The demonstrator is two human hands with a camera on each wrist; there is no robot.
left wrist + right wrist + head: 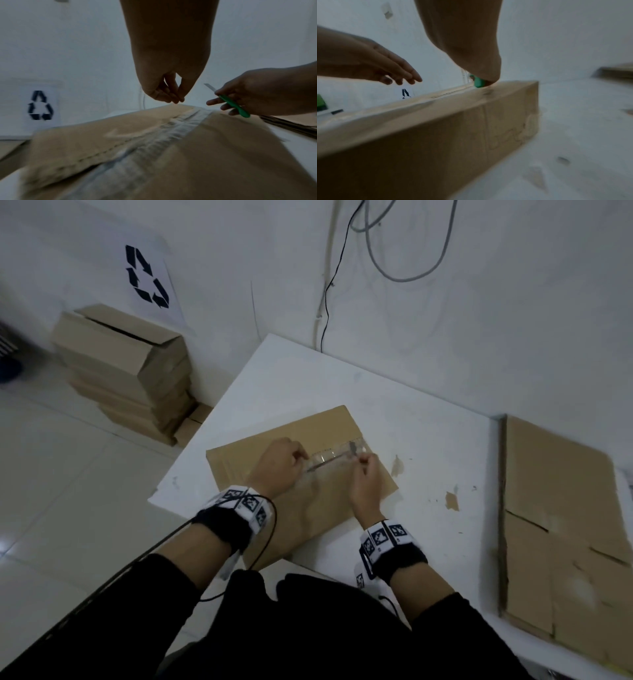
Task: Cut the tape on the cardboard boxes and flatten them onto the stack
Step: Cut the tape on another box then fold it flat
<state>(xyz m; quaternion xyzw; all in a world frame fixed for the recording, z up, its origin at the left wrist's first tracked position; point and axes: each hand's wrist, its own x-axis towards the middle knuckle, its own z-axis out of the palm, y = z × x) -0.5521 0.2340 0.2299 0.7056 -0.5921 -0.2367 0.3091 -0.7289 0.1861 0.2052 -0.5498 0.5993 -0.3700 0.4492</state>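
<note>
Nearest you, a sealed cardboard box lies on the white table. Your right hand grips a green utility knife, blade out, above the clear tape on the box top. Your left hand hovers beside the tape, fingers loosely curled, holding nothing. If the blade slips, those fingers are close. Right of the box lies flattened cardboard; beyond, on the floor, a box stack.

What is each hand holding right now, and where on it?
The right hand grips a green box cutter by its handle, blade out. The left hand holds nothing; its fingers hang loosely above the taped box.
</note>
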